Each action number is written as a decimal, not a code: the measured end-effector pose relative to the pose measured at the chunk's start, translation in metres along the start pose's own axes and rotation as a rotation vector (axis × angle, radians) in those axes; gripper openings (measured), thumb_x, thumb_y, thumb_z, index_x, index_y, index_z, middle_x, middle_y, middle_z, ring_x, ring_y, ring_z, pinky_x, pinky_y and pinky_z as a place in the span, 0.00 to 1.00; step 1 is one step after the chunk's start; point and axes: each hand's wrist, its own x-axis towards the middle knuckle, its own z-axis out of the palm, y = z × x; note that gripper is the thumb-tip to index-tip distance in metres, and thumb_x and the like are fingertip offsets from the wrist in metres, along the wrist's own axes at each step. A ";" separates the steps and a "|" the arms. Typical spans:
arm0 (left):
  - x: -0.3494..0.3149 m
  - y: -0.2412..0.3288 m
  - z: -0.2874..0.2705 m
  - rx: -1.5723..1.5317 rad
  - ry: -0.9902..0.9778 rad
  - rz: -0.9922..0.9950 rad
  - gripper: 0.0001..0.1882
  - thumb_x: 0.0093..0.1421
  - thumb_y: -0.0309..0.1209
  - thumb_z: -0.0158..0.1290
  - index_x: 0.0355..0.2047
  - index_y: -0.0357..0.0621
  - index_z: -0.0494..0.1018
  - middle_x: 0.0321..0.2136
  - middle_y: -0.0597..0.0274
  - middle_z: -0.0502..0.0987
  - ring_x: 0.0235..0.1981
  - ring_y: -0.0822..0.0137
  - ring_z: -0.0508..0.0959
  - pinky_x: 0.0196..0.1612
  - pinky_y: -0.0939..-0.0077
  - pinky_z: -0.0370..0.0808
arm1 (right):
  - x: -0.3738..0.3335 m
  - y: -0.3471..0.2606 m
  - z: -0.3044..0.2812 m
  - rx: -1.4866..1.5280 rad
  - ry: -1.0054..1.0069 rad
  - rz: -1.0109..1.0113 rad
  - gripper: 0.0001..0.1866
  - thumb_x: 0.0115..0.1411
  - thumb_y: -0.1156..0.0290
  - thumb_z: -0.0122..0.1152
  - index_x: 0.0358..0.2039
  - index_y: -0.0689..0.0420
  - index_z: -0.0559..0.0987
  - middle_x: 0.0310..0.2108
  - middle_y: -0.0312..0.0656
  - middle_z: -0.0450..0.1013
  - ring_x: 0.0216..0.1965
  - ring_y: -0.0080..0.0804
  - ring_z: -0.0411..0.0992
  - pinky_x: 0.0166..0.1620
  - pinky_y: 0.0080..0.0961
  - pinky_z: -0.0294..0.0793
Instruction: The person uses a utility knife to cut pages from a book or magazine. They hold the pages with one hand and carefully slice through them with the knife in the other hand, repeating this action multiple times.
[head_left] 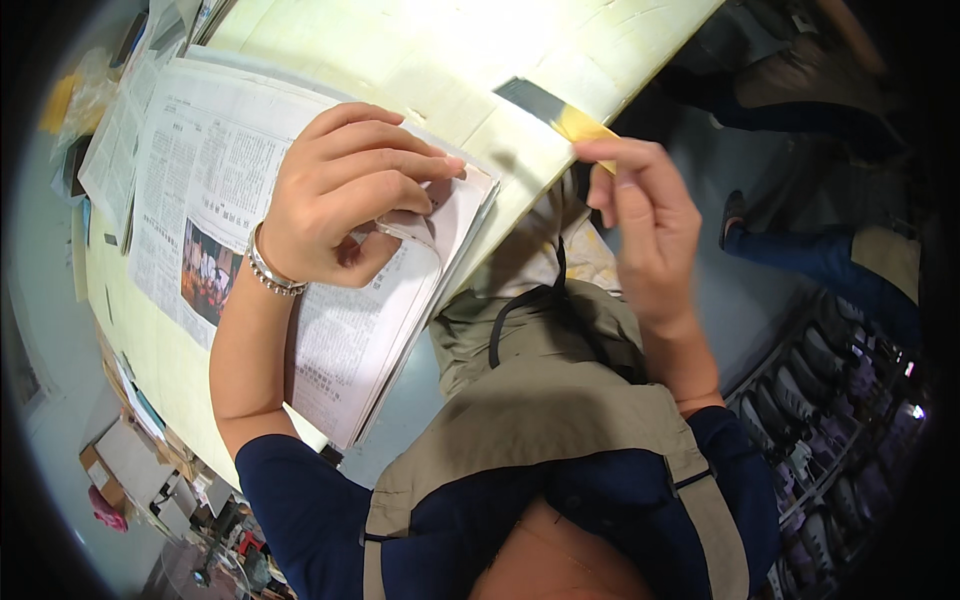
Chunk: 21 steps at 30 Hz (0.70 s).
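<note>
My left hand [350, 195] rests on a stack of newspapers [330, 390], its fingers curled inward. A pale, curled edge [408, 228] shows between the thumb and fingers. Whether it belongs to a newspaper page or to a separate thin piece, I cannot tell. To the right, past the table's edge, my right hand [645, 215] pinches a flat strip [580, 125] between thumb and index finger. Yellow at the held end and dark grey at the far end, the strip reaches over the pale table top [450, 50].
More printed sheets [110, 180] lie at the table's far left. Beyond the right edge are other people's legs [850, 260] and a rack of shoes [810, 380]. Boxes [130, 460] and clutter stand at the lower left. My apron [560, 400] is close to the table edge.
</note>
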 end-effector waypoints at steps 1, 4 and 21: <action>0.002 0.002 -0.001 0.005 0.001 -0.006 0.11 0.29 0.24 0.49 0.20 0.46 0.71 0.35 0.57 0.82 0.37 0.58 0.80 0.47 0.58 0.71 | 0.001 0.001 0.000 -0.142 -0.048 -0.093 0.12 0.57 0.81 0.47 0.38 0.62 0.78 0.26 0.41 0.67 0.27 0.30 0.66 0.34 0.25 0.68; 0.016 0.007 -0.006 -0.007 0.033 0.013 0.12 0.29 0.24 0.49 0.20 0.46 0.72 0.33 0.61 0.82 0.33 0.60 0.79 0.41 0.62 0.72 | 0.005 -0.004 0.026 -0.457 -0.007 -0.354 0.08 0.48 0.76 0.58 0.32 0.59 0.78 0.31 0.51 0.69 0.35 0.49 0.67 0.40 0.38 0.69; 0.004 0.009 -0.007 0.017 0.093 -0.009 0.12 0.30 0.24 0.51 0.21 0.47 0.72 0.31 0.65 0.82 0.32 0.64 0.79 0.41 0.64 0.73 | 0.007 0.005 0.063 -0.295 -0.075 -0.087 0.07 0.53 0.66 0.65 0.26 0.55 0.80 0.28 0.43 0.71 0.31 0.39 0.71 0.32 0.31 0.71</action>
